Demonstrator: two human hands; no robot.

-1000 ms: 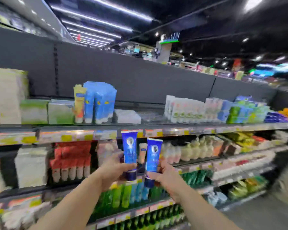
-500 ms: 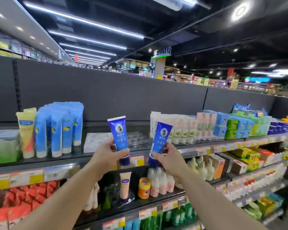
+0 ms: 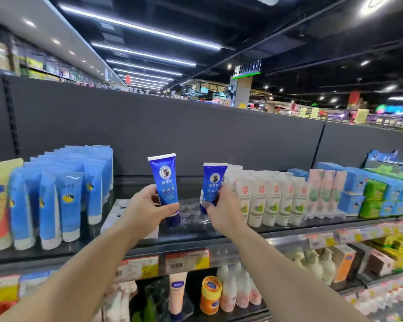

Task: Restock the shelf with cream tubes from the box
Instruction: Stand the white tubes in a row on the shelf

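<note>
Both hands (image 3: 147,205) (image 3: 223,210) grip blue tubes (image 3: 164,182) over a dark, seemingly glossy shelf (image 3: 196,231)

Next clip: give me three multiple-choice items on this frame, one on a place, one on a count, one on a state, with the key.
1. Where is the gap the two dark blue tubes are held over?
A. between the light blue tubes and the white tubes
B. right of the green boxes
C. on the shelf below

2. How many dark blue tubes are held?
A. one
B. two
C. four

3. How does the left hand's tube stand?
A. lying flat
B. cap up
C. upright, cap down

Key: 1 A, the left tube and right tube are between the light blue tubes and white tubes. 2 B, one each in the left hand and right hand. 3 C, its cap points down.
</note>
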